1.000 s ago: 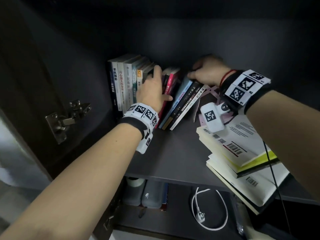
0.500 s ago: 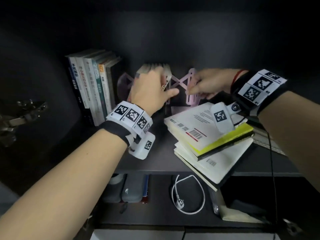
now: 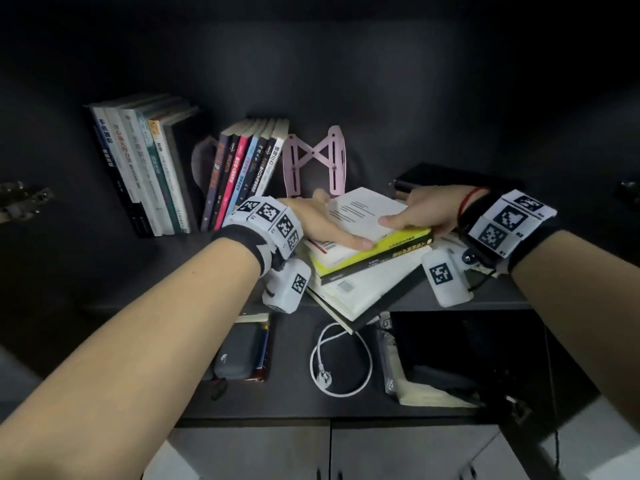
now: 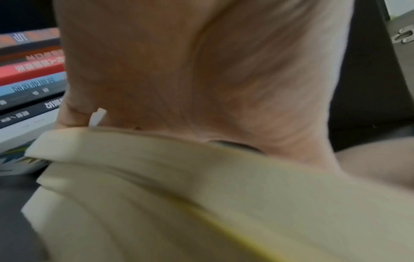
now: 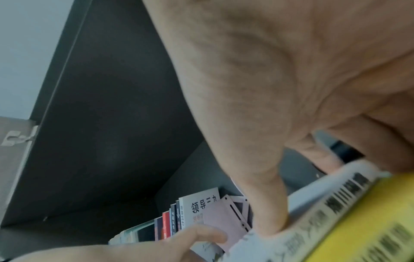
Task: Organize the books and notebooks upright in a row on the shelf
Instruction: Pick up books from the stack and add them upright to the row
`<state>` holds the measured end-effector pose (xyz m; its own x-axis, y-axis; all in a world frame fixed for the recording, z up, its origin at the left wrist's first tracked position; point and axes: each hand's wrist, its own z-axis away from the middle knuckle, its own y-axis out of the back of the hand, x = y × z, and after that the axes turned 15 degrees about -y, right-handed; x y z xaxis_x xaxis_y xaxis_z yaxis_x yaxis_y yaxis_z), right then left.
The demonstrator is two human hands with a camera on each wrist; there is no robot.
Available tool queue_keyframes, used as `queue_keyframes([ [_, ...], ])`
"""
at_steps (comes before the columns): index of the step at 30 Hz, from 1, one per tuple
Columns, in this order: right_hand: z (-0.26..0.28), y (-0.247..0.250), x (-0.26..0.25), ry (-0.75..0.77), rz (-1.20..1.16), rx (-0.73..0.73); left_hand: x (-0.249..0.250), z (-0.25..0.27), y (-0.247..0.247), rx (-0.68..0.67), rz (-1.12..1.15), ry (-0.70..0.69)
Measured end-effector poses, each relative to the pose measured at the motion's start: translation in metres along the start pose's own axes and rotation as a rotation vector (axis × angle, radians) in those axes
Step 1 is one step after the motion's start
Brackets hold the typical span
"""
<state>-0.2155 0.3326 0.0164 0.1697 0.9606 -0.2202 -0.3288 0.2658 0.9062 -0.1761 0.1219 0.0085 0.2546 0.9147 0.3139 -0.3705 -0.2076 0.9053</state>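
Observation:
Several tall books [image 3: 138, 168] stand upright at the shelf's left. Beside them, smaller books [image 3: 246, 168] lean left against a pink folding bookend [image 3: 313, 161]. A flat stack lies at centre right; its top book [image 3: 363, 216] is white with a yellow spine. My left hand [image 3: 322, 223] holds this book's left edge, one finger stretched along the cover. My right hand [image 3: 415, 213] grips its right edge, thumb on top. The left wrist view shows my palm [image 4: 201, 70] over the page edges [image 4: 201, 195]. The right wrist view shows my thumb [image 5: 268, 212] pressing the cover [image 5: 336, 212].
A black notebook [image 3: 450, 178] lies at the back right. The stack's lower books [image 3: 360, 292] overhang the shelf's front edge. On the lower shelf are a white cable [image 3: 339, 362] and a grey case [image 3: 239, 355]. A door hinge [image 3: 20, 199] sticks out at the left.
Both hands left the leaning books and the pink bookend and came down onto the top book of the flat stack. The small books now stand on their own.

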Motion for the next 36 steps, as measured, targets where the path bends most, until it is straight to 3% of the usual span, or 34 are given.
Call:
queue_keyframes([
  [7, 0.007, -0.010, 0.004, -0.027, -0.274, 0.020, 0.012, 0.002, -0.010, 0.061, -0.114, 0.082],
  [9, 0.006, -0.006, 0.000, -0.048, -0.355, 0.095, 0.022, 0.008, -0.013, 0.116, -0.209, 0.078],
  [12, 0.011, 0.004, -0.013, -0.010, -0.600, 0.190, 0.027, 0.011, -0.016, 0.318, -0.251, 0.008],
  [16, 0.026, 0.015, -0.043, 0.100, -0.839, 0.142, 0.014, 0.020, -0.015, 0.589, -0.298, 0.033],
  [21, 0.041, -0.005, -0.073, 0.166, -1.050, -0.176, 0.007, 0.042, -0.019, 0.765, -0.295, 0.012],
  [24, 0.045, -0.021, -0.092, 0.136, -1.203, -0.370, 0.008, 0.049, -0.019, 0.796, -0.314, -0.004],
  [27, 0.040, -0.027, -0.096, 0.093, -1.249, -0.304, -0.004, 0.059, -0.005, 0.675, -0.194, -0.155],
  [29, 0.037, -0.033, -0.093, 0.088, -1.279, -0.198, -0.015, 0.068, 0.010, 0.548, 0.018, -0.280],
  [31, 0.035, -0.038, -0.092, 0.102, -1.303, -0.113, -0.031, 0.065, 0.024, 0.604, 0.159, -0.338],
  [34, 0.037, -0.040, -0.097, 0.129, -1.306, -0.052, -0.063, 0.048, 0.042, 0.961, -0.144, -0.239],
  [36, 0.039, -0.037, -0.102, 0.148, -1.275, 0.008, -0.080, 0.031, 0.049, 0.889, -0.376, -0.204],
])
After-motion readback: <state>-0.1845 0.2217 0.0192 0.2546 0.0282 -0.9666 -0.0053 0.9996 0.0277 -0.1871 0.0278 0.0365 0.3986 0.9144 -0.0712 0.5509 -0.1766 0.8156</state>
